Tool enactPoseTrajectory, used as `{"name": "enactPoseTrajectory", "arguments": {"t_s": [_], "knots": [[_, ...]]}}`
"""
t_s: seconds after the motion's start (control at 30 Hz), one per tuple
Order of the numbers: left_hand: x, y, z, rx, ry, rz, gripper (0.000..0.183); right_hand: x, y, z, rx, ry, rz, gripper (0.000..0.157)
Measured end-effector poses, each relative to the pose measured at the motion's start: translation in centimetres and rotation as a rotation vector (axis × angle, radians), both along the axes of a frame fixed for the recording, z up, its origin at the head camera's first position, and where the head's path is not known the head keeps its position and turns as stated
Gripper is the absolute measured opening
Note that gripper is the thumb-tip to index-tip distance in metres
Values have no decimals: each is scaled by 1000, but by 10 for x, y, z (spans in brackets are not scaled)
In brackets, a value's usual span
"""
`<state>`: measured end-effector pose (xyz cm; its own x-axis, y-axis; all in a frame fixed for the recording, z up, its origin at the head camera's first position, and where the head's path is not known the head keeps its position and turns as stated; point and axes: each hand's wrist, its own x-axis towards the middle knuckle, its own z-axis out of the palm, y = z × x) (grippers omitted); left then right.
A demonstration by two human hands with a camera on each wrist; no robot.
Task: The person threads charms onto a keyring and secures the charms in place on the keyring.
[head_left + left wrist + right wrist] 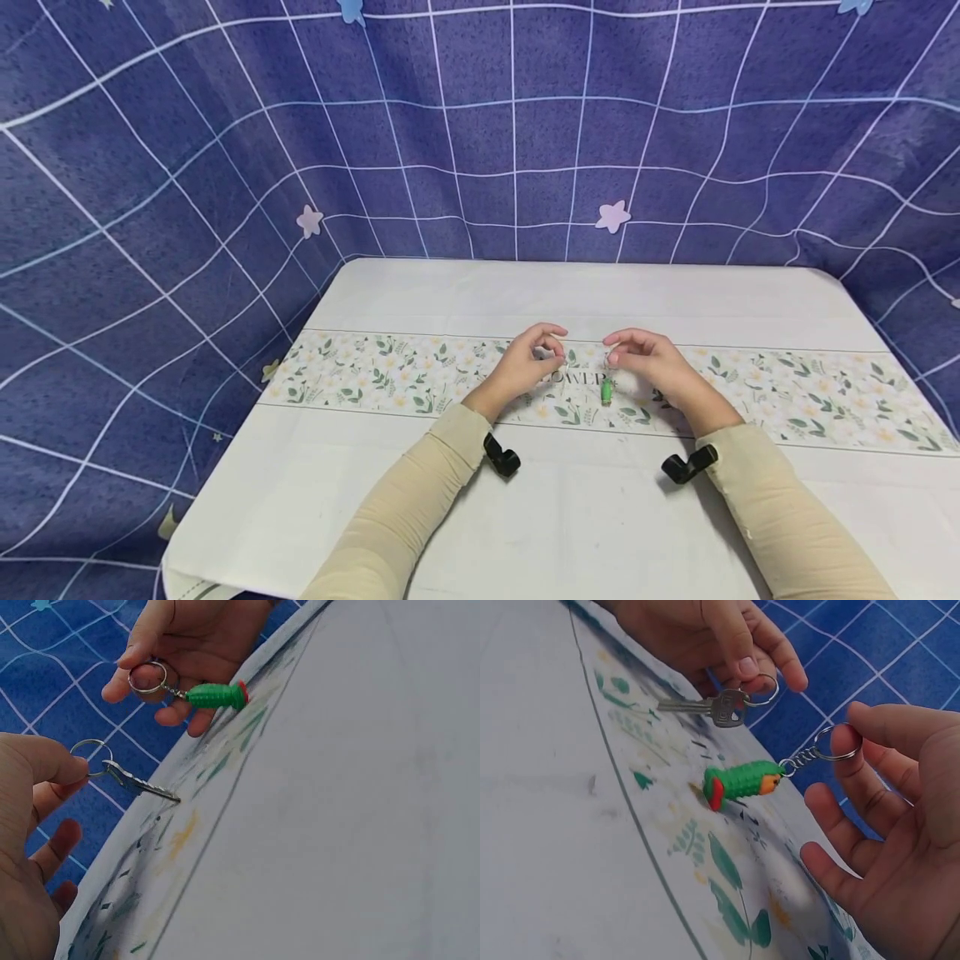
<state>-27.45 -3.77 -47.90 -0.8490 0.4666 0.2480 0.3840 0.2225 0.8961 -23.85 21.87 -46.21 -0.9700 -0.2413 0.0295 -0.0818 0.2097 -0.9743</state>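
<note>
in the head view, the left hand, at 9 o'clock, pinches a thin silver metal ring; a notched silver metal key hangs from it, at 4 o'clock in the left wrist view. the right hand, at 3 o'clock, holds a 2nd silver metal ring whose short chain bears a green, ridged charm with a red end, at that hand's 8 o'clock, over the white floral-banded tablecloth.

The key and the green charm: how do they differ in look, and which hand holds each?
The key is flat and metallic; the charm is thicker and green, with red and orange parts. The left hand pinches the key's ring, the right hand the charm's ring. Both have metal rings.
</note>
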Motion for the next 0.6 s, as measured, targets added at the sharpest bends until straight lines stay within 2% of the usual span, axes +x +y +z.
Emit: {"name": "enactPoseTrajectory", "arguments": {"t_s": [0.17, 0.37, 0.6], "knots": [[-1, -1, 1, 50, -15, -4, 39, 0, 0, 1, -116, -19, 5, 36], [-1, -2, 5, 56, -24, 12, 36, 0, -1, 3, -299, -17, 55, 16], [0, -1, 16, 82, -34, 38, 36, -2, -3, 7, -371, -11, 60, 13]]}}
